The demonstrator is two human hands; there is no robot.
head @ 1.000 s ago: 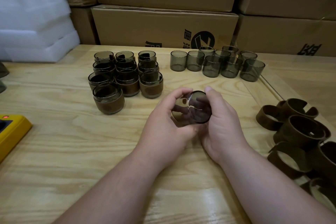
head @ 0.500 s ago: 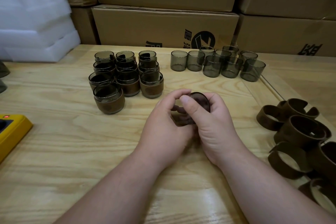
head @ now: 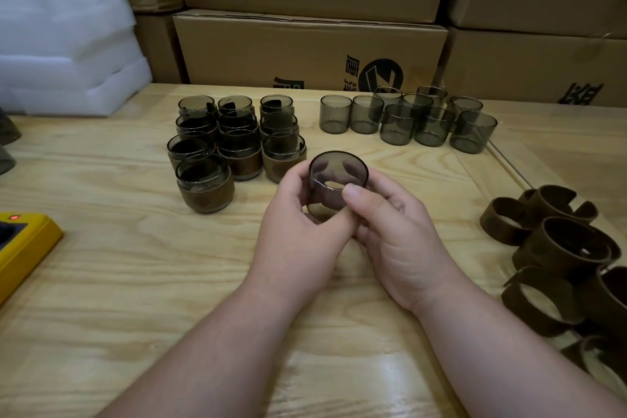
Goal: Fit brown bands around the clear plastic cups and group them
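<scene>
While nothing at the far left edge is being touched, a yellow device (head: 23, 244) with a small red light is seen poking in at the lower left, and a stack of white foam sheets (head: 64, 34) is parked in the upper left corner. Next along, a tight cluster of banded cups (head: 234, 142) is grouped upright on the wooden table (head: 118, 282), mouths up, each wrapped low down in a brown band.

Dead centre, a clear smoky cup (head: 334, 185) is held just above the table between both hands. It's tipped a bit, so its axis leans toward the top of the frame and the round end facing up and away is seen as an oval. The left hand (head: 298, 241) is curled around the cup's left side, fingers closed onto its wall. The right hand (head: 400, 241) is wrapped round the right side, thumb pressed across the near wall, so a firm two-handed hold is had. Whether a band is already on it can't be made out.

Right of centre, toward the top, a loose bunch of bare cups (head: 407, 122) is stood upright in front of the cardboard boxes (head: 305, 44). Over at the right edge, a pile of brown bands (head: 570, 258) is heaped, mostly lying on their sides.
</scene>
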